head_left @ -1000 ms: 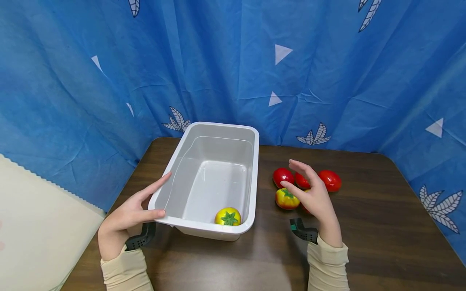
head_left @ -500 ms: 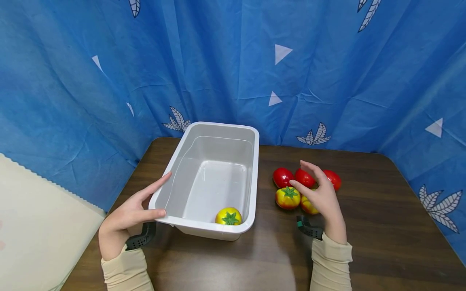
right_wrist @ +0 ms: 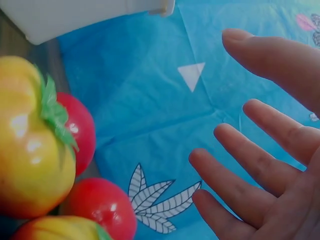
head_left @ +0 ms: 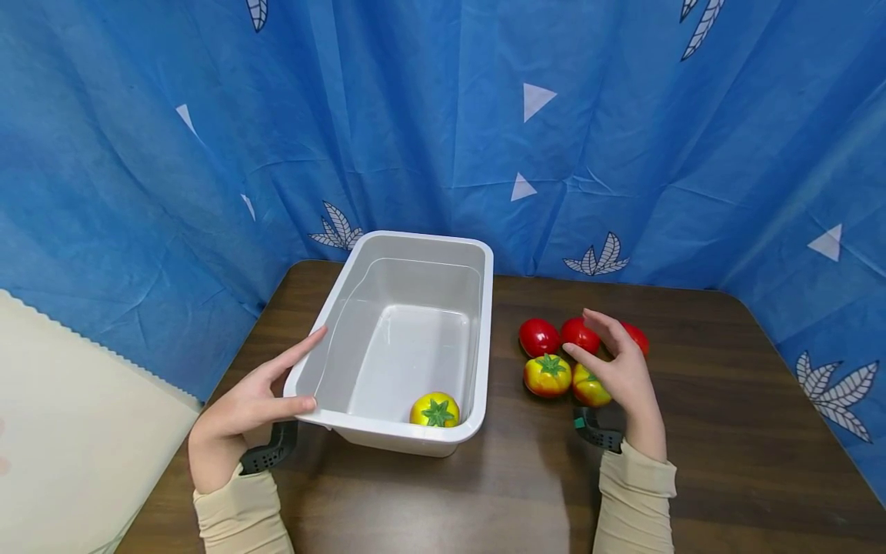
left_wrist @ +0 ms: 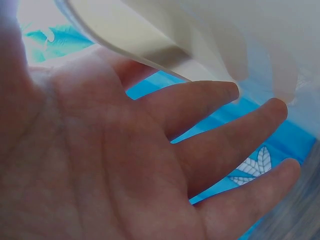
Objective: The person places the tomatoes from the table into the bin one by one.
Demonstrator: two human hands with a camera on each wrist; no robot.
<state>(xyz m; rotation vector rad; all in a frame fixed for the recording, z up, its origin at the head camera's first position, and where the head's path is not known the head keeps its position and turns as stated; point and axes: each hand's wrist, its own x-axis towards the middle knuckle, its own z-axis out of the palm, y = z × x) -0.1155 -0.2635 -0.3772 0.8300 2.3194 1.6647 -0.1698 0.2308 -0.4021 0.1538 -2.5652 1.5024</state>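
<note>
My left hand rests at the near left corner of a grey plastic bin, thumb and index finger laid straight over its rim. In the left wrist view the other fingers stretch out beneath the rim, outside the wall. Inside the bin, by its near wall, lies a yellow tomato with a green star-shaped top. My right hand hovers with spread, relaxed fingers over the right side of a tomato group, holding nothing. Two yellow-red tomatoes, a left one and a right one, lie in front.
Behind them sit three glossy red tomatoes: left, middle and right, the last partly hidden by my right hand. A blue patterned curtain hangs behind the dark wooden table. Pale cloth lies at the left.
My right hand has shifted to the right across the tomato group, uncovering the middle red tomato and the right yellow-red one. My left hand and the bin stay nearly still.
</note>
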